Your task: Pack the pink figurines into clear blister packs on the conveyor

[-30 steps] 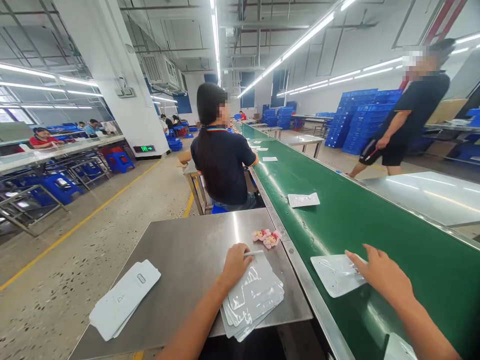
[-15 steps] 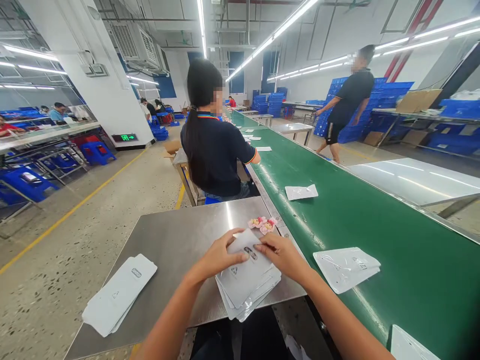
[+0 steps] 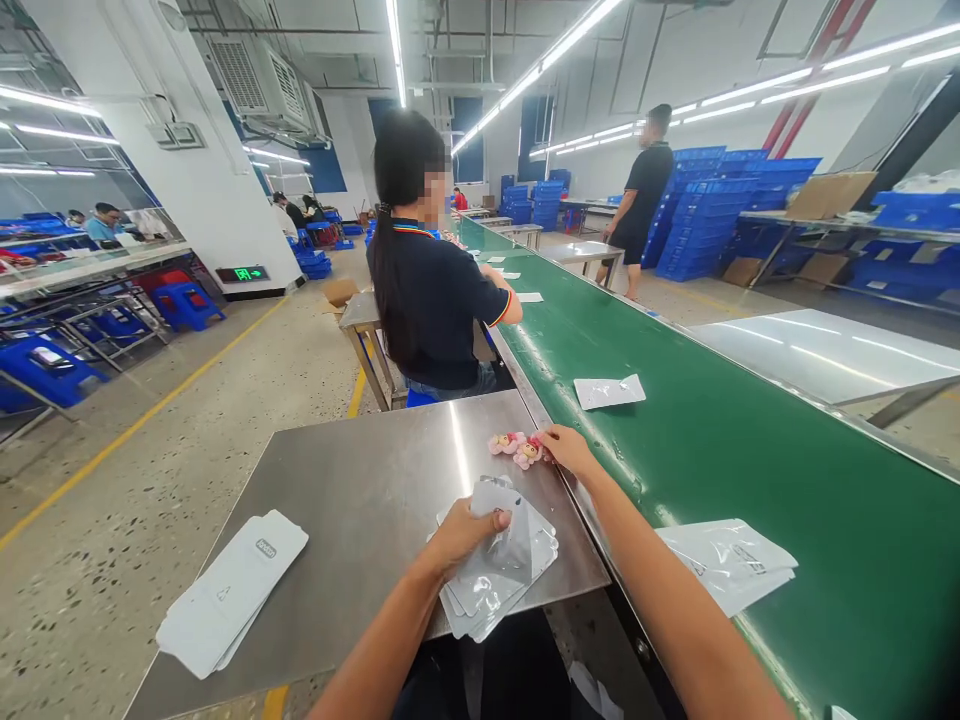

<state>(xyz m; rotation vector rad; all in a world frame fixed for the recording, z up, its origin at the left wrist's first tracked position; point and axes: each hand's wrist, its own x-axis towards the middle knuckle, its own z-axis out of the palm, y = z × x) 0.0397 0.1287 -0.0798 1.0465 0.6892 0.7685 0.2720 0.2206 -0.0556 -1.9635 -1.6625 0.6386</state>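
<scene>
Two small pink toys (image 3: 516,447) lie at the far right edge of our steel table (image 3: 360,500), just beside the rail of the green belt (image 3: 712,440). Our right hand (image 3: 568,449) rests against them, fingers curled onto the nearer one; we cannot tell whether it is gripped or only touched. Our left hand (image 3: 469,530) pinches one clear bag (image 3: 504,530), lifted a little off the stack of clear bags (image 3: 499,575) that sits at the near right corner of the table, partly over the near edge.

We judge several risks. The toys sit so close to the table's edge that a clumsy pinch could flick one onto the belt or into the gap beside the rail. The bag is held at one side only, so its mouth may stay flat and a toy could catch on it and drop. Pulling the top bag could also drag the slippery stack further over the near edge until it slides off.

Further out, a pile of white cards (image 3: 229,590) lies at the near left corner, and filled bags (image 3: 731,565) lie on the belt, with another bag (image 3: 609,391) farther along. A seated person (image 3: 431,290) works at the next table.
</scene>
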